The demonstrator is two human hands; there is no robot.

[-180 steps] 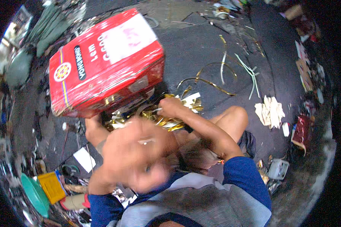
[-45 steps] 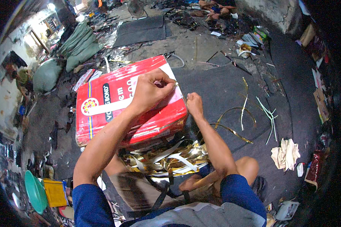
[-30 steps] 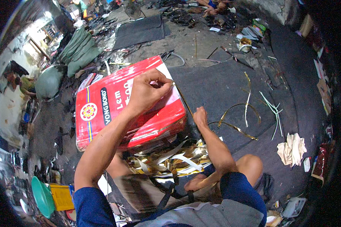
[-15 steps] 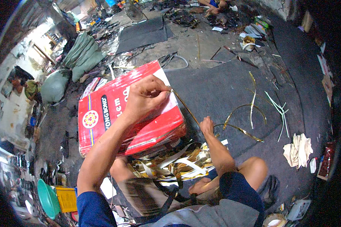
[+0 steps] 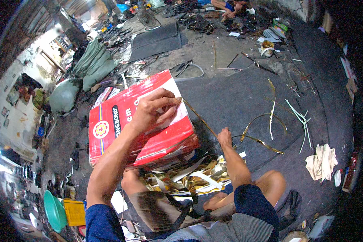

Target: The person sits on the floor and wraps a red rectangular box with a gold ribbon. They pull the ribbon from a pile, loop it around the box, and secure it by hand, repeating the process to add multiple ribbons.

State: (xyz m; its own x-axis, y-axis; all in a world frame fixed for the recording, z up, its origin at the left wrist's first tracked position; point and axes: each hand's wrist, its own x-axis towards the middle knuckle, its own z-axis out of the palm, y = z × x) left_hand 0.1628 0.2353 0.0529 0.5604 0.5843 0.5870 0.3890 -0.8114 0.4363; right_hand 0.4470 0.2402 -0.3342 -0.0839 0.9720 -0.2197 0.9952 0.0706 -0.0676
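A red cardboard box with a white label rests tilted on my lap. My left hand lies on its top and pinches one end of a thin gold strip. The strip runs taut down to my right hand, which grips its other end just right of the box. Below the box, between my knees, lies a heap of gold and white strips.
Loose gold and pale strips curl on the dark mat to the right, near a crumpled cloth. Green sacks, a green basin and a yellow crate sit left. A person sits at the far top.
Six seconds ago the box was raised over my bent arms. Since then it rests on my lap, and my right hand has drawn the strip down and right, away from the box.
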